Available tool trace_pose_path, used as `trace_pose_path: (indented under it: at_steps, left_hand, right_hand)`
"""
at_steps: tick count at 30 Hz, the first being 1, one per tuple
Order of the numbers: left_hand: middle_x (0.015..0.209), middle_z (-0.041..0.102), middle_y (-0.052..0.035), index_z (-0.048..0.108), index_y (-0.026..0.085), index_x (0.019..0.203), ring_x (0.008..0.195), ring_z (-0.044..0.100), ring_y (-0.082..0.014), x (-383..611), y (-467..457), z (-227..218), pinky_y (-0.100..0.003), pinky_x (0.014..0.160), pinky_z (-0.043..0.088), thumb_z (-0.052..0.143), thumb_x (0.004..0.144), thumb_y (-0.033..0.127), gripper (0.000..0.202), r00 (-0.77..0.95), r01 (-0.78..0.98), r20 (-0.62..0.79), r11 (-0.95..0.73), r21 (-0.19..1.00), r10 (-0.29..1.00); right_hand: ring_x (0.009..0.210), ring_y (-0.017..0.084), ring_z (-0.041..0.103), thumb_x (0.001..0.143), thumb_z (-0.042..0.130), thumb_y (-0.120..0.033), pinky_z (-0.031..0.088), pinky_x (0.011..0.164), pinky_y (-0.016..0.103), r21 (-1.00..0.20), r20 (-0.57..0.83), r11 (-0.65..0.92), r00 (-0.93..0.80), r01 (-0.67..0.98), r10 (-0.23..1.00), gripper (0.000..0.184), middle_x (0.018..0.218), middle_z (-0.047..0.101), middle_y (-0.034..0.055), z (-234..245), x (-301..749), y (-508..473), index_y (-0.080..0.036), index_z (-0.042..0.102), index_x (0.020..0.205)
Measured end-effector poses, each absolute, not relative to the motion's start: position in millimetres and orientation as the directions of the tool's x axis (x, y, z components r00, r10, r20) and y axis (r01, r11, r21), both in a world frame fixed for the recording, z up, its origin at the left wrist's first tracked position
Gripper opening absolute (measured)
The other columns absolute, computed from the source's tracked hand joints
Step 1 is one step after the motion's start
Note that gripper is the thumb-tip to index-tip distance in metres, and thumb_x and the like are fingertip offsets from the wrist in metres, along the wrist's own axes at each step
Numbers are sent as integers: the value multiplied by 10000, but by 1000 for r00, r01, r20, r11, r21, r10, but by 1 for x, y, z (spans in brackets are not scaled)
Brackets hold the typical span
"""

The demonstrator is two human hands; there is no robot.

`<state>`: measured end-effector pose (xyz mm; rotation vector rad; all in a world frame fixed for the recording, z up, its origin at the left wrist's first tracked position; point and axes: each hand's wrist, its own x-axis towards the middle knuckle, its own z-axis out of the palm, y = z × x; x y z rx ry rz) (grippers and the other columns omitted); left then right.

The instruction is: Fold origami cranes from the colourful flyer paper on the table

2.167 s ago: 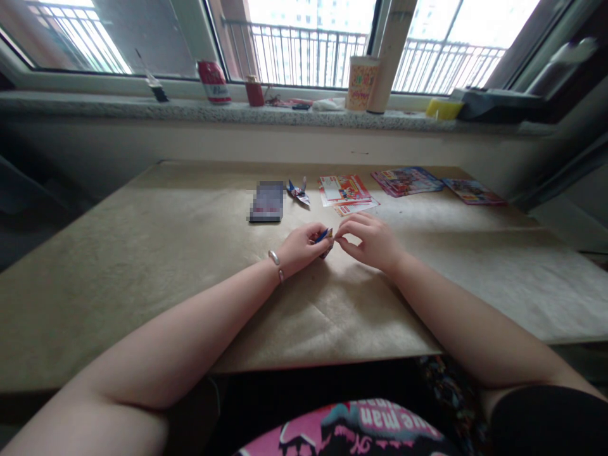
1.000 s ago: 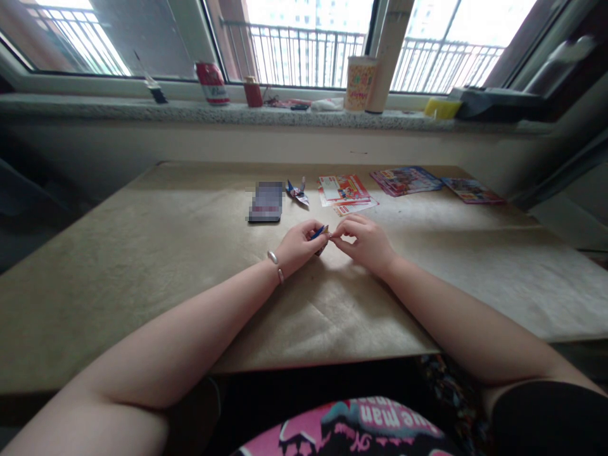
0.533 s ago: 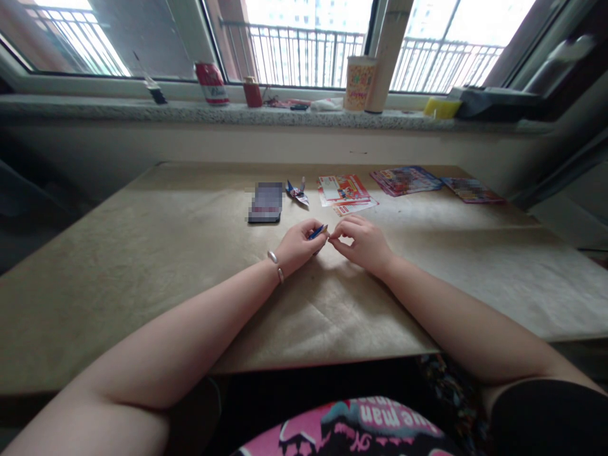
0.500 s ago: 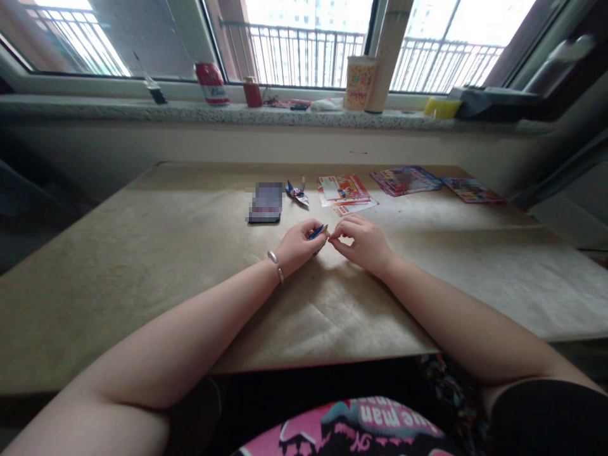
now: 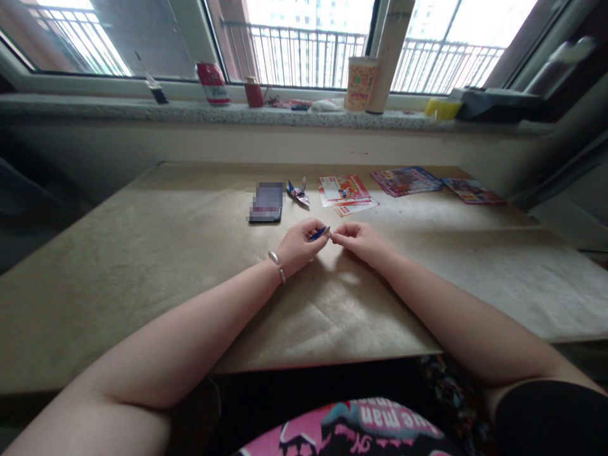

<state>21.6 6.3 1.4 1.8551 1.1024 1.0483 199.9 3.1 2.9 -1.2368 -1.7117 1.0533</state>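
Folded blue paper [image 5: 318, 234] is pinched in the left hand [image 5: 302, 244]. At the paper's three o'clock, the right hand [image 5: 363, 241] brings thumb and forefinger together; whether they grip it, I cannot tell. An origami crane [image 5: 298, 194] lies toward eleven o'clock.

Window [image 5: 306, 39] blown white (harsh glare) — dim indoors, soft shadows.

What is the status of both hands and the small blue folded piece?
Left hand gripping small blue folded piece, apparently paper. Right hand pinched beside its tip, contact unclear. Blue-and-white folded paper figure beyond hands, apart.
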Motion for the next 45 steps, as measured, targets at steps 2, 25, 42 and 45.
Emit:
trace_pose_path:
  at_steps: [2,25,42,45]
  left_hand:
    - [628,519,25,575,177,707,605,453,-109,21,6,2,-224,561,363,604,754,366,197,297,341,301,-395,853,906]
    - [670,630,-16,662,132,723,629,565,-114,25,8,7,-238,614,462,775,643,546,436,288,88,141,-173,981,947]
    - [844,731,-79,654,132,934,783,685,-177,17,18,-6,-280,721,508,716,762,359,292,369,207,175,-264,942,913]
    - [834,728,-75,680,135,859,747,659,-165,14,19,-4,-251,660,480,701,763,358,244,340,312,173,-284,907,925]
  right_hand:
    - [581,109,477,651,718,-549,363,577,259,-948,82,150,-241,280,967,394,626,603,-8,2,199,3,-168,632,695]
    - [646,123,528,699,694,-442,414,618,267,-915,187,257,-237,311,953,302,755,644,1,-6,195,4,-183,611,831]
    - [673,138,561,716,654,-412,442,667,282,-917,228,268,-163,295,960,243,729,654,11,-5,201,9,-182,594,766]
    - [659,134,557,718,653,-398,443,651,278,-909,214,269,-197,319,957,226,725,652,8,-4,201,9,-186,594,769]
